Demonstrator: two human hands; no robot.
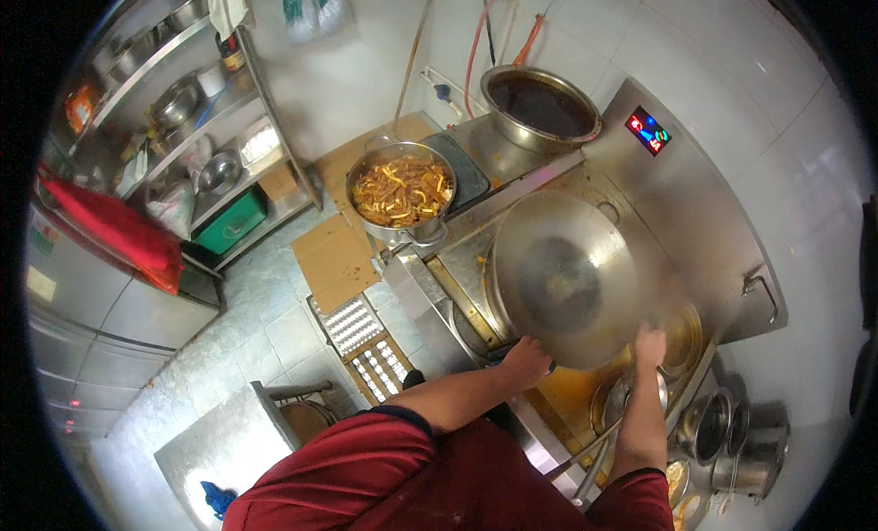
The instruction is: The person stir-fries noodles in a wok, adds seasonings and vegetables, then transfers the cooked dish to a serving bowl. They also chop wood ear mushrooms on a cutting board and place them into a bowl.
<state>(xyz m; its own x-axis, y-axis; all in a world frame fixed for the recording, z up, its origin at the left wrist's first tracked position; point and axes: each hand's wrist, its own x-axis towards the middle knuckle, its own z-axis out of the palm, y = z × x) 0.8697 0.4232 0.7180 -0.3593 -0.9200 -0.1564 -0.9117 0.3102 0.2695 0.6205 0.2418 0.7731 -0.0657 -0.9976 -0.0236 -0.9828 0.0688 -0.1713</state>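
Note:
A large steel wok [559, 284] sits on the stove, its bowl facing up, with a darkened bottom and no food visible in it. My left hand [527, 363] is closed at the wok's near rim, where a bit of dark material shows beside the fingers. At the wok's right side is my right hand [650, 346], with its fingers curled. Blur hides what, if anything, lies inside that fist. Just below the right hand, a round metal strainer [617, 400] rests on the stovetop, and long metal handles [593, 455] run past my right forearm.
Left of the stove stands a two-handled pot [401, 191] of brown, sliced food. Behind it is a wide basin [542, 109] of dark liquid. A lit control panel [647, 131] and a faucet [760, 294] are on the backsplash. Several pots [706, 425] crowd the right.

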